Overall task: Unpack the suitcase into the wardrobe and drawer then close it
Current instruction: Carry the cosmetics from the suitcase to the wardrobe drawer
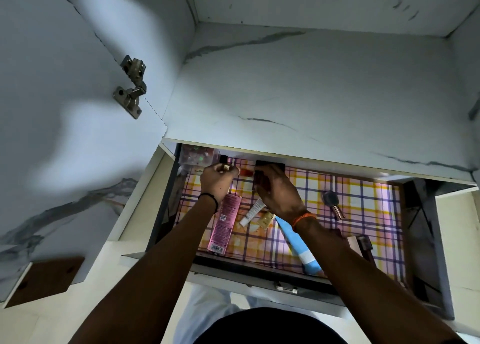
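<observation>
Both-handed, left grip [217, 181] curled, drawer [262, 267]

The hands [246, 185] hide what they grip; the blue tube [298, 242] runs under the right forearm.

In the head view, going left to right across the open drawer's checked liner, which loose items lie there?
Pink tube → small white tube → gold sachet → blue-and-white tube → brush with a rose-gold handle, all on the drawer liner.
</observation>
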